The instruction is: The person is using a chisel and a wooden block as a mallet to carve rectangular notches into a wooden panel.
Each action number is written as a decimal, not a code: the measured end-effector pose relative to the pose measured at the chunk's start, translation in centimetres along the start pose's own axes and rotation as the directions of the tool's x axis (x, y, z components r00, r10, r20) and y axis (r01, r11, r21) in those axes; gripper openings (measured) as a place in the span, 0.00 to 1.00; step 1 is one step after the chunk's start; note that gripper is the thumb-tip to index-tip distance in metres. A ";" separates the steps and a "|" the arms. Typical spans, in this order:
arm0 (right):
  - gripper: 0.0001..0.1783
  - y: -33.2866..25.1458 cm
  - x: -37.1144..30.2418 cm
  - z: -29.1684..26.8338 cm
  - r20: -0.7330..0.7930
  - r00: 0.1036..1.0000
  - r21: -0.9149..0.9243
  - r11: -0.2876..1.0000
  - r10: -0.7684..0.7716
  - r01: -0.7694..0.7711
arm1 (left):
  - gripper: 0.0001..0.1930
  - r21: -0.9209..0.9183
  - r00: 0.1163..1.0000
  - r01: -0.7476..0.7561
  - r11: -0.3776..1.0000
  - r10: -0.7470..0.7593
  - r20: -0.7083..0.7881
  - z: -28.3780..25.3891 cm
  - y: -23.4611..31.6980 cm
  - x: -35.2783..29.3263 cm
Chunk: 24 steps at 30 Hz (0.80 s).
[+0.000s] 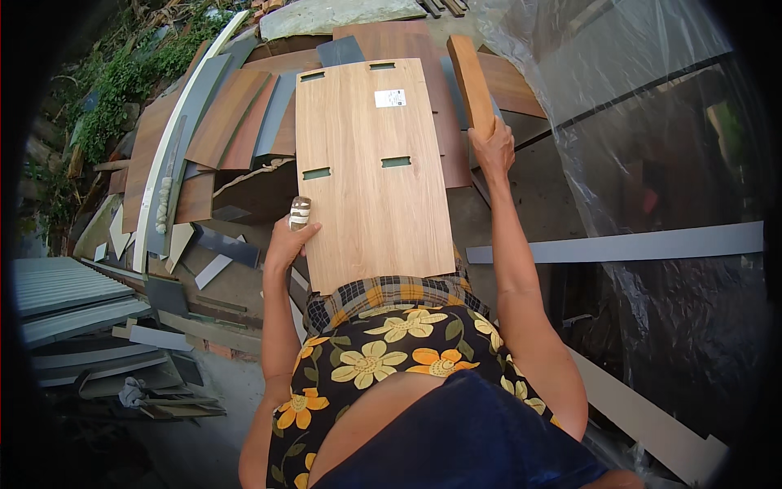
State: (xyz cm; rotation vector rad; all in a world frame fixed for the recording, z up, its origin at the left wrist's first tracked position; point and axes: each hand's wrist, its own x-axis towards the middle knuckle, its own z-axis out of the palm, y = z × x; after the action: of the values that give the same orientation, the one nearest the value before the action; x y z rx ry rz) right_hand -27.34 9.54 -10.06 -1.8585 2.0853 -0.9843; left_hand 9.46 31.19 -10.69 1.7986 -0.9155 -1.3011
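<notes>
A light wood-grain panel (pixel 371 220) with several rectangular slots and a white label lies in front of me, its near end against my checked garment. At its left edge my left hand (pixel 290 241) is closed around a handle (pixel 300 213) banded in brown and white. Whatever is below that grip is hidden, so I cannot tell the tool's kind. Beyond the panel's right edge, my right hand (pixel 494 150) grips the near end of a long orange-brown wooden block (pixel 471 81). The block is raised, its far end pointing away from me, apart from the panel.
Brown and grey board offcuts (pixel 230 114) lie piled behind and left of the panel. A long white strip (pixel 183 122) slants across them. Clear plastic sheeting (pixel 595 106) hangs at right, with a grey strip (pixel 619 248) across it. Corrugated sheets (pixel 69 285) are at far left.
</notes>
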 end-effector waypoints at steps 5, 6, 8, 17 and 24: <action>0.37 3.7 4.3 2.4 0.079 0.988 -0.186 0.976 0.131 -0.115 | 0.16 0.004 1.000 0.008 1.000 -0.008 -0.025 0.3 0.1 -0.1; 0.37 3.9 4.4 2.6 0.081 0.990 -0.199 0.975 0.116 -0.098 | 0.16 0.020 1.000 0.008 1.000 -0.008 -0.025 0.3 0.3 -0.1; 0.37 4.4 4.7 2.8 0.086 0.990 -0.229 0.969 0.115 -0.093 | 0.17 0.034 0.999 0.012 0.999 -0.011 -0.032 0.3 0.6 -0.1; 0.34 -0.1 -5.4 -0.7 0.034 0.971 0.052 0.971 -0.236 0.234 | 0.17 0.071 0.999 0.020 0.997 -0.019 -0.027 0.3 0.5 -0.2; 0.22 0.4 -14.5 -2.3 0.524 0.852 0.454 0.849 -0.010 -0.269 | 0.18 0.044 1.000 -0.016 0.999 0.017 -0.013 0.0 -0.1 0.4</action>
State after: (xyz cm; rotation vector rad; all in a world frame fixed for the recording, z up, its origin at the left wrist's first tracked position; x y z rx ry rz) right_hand -25.95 23.89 -12.72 -1.4598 1.4319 -0.7922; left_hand 9.55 30.86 -10.92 1.8269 -0.9563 -1.2665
